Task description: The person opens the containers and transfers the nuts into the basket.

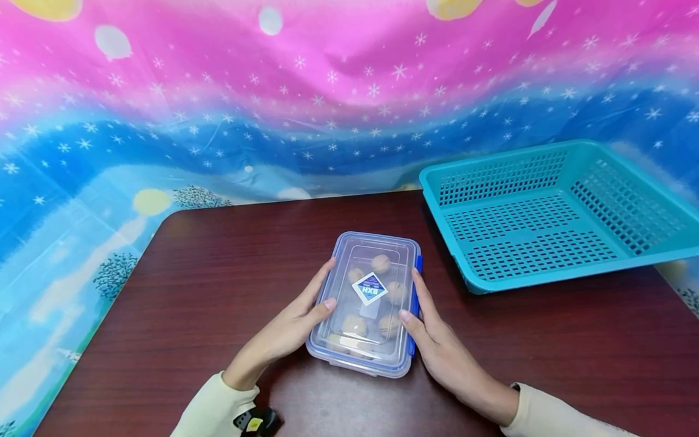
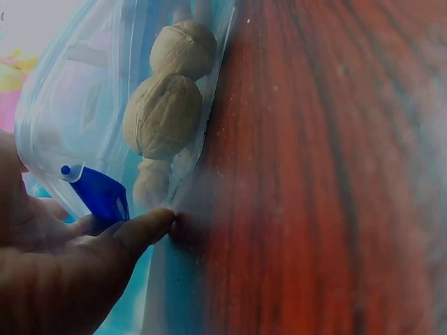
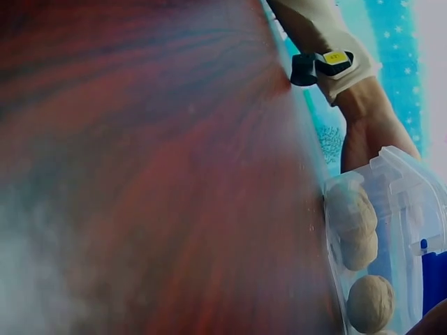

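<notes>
A clear plastic food container (image 1: 355, 243) with a lid and blue side clips lies on the table, with several walnuts (image 1: 381, 263) showing through it. A diamond-shaped label (image 1: 369, 288) is on the lid. My left hand (image 1: 295, 321) grips the left side, its thumb at the lid's edge. On the opposite side my right hand (image 1: 445, 346) holds the container, thumb on the rim. The left wrist view shows a blue clip (image 2: 101, 192) beside the left fingers. Most of the right hand is out of the right wrist view.
A turquoise perforated basket (image 1: 524, 282) stands at the back right of the dark red-brown table (image 1: 218, 273). Behind the table hangs a colourful snowflake-patterned cloth (image 1: 327, 121). A small black device (image 1: 256, 422) sits on the left wrist.
</notes>
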Tool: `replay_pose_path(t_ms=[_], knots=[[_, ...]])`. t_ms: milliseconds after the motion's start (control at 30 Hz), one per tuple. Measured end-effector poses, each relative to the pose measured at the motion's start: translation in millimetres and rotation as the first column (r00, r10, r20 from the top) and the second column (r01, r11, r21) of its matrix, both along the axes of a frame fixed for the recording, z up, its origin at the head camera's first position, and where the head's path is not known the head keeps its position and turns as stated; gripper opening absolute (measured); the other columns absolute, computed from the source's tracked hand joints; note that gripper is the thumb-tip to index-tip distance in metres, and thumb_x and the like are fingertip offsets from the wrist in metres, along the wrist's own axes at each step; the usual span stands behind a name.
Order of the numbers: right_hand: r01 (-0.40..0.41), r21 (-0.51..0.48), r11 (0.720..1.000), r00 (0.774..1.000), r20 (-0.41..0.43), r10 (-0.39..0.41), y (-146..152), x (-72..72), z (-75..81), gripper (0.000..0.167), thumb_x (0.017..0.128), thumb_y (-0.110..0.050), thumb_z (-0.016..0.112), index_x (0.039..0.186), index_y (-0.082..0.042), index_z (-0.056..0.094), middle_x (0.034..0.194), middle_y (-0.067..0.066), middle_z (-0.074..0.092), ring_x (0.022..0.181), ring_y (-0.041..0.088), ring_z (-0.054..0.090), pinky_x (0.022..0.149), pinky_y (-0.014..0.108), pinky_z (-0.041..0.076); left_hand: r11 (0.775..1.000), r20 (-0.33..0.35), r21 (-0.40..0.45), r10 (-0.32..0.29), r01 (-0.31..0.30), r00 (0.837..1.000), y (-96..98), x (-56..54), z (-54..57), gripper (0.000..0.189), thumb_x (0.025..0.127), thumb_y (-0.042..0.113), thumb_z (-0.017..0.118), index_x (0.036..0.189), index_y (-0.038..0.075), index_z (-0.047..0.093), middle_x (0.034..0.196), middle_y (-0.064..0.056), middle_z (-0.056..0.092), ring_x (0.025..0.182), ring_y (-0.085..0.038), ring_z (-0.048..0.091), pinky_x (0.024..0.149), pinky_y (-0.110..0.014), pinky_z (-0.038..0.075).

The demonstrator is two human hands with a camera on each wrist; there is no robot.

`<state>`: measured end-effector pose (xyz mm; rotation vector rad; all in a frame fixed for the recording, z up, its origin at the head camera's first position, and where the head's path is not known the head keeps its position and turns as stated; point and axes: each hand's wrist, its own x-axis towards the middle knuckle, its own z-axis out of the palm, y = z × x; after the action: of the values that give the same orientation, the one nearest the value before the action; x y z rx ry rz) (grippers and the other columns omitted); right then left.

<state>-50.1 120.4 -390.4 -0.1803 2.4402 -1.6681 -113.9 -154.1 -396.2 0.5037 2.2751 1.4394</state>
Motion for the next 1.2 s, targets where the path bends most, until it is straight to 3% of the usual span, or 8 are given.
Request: replay_pose_path(t_ms=[133,233,400,733,1200], knots=[[-0.003,0.02,1.0,1.0,-0.016,0.004,1.2,-0.9,0.1,0.07,0.114,-0.041,0.04,0.17,-0.032,-0.001,0.177,0.007,0.004,0.161,0.031,0.009,0.128,0.045,0.012,1.0,0.004,0.005,-0.002,0.002,1.0,-0.4,-0.2,-0.4,0.068,0.112,0.038,0.046,0.168,0.043,0.007,0.177,0.004,0.005,0.162,-0.029,0.014,0.127,-0.062,0.017],[-0.01,0.023,1.0,1.0,-0.02,0.01,2.3,-1.5,-0.1,0.07,0.114,-0.042,0.04,0.17,-0.032,-0.001,0.177,0.008,0.004,0.161,0.031,0.01,0.128,0.04,0.013,1.0,0.001,0.006,-0.002,0.002,1.0,-0.4,-0.3,-0.8,0.068,0.112,0.037,0.046,0.168,0.043,0.007,0.177,0.004,0.005,0.162,-0.028,0.013,0.127,-0.061,0.016],[-0.019,0.035,0.999,1.0,-0.018,0.019,5.1,-1.8,-0.6,0.069,0.114,-0.042,0.04,0.17,-0.031,0.0,0.178,0.007,0.004,0.162,0.033,0.011,0.127,0.056,0.013,1.0,-0.012,0.003,0.0,0.0,1.0,0.5,-0.8,-1.5,0.068,0.112,0.038,0.046,0.168,0.042,0.007,0.177,0.005,0.006,0.162,-0.028,0.013,0.127,-0.061,0.017],[-0.026,0.065,0.998,0.998,-0.061,0.03,9.8,-1.0,-1.7,0.07,0.113,-0.038,0.044,0.17,-0.031,0.005,0.177,0.011,0.011,0.16,0.038,0.018,0.124,0.066,0.019,1.0,0.0,0.019,0.006,-0.006,1.0,0.1,0.3,-1.7,0.067,0.112,0.037,0.045,0.167,0.044,0.007,0.177,0.004,0.007,0.162,-0.029,0.016,0.126,-0.062,0.019],[0.005,0.164,0.986,0.998,-0.068,0.006,16.3,-2.1,1.0,0.072,0.108,-0.046,0.054,0.169,-0.037,0.015,0.173,0.011,0.025,0.156,0.041,0.03,0.119,0.069,0.03,0.999,0.018,0.02,0.032,-0.032,0.999,1.1,2.5,-2.0,0.067,0.112,0.038,0.046,0.167,0.046,0.008,0.177,0.004,0.009,0.16,-0.032,0.021,0.125,-0.063,0.023]])
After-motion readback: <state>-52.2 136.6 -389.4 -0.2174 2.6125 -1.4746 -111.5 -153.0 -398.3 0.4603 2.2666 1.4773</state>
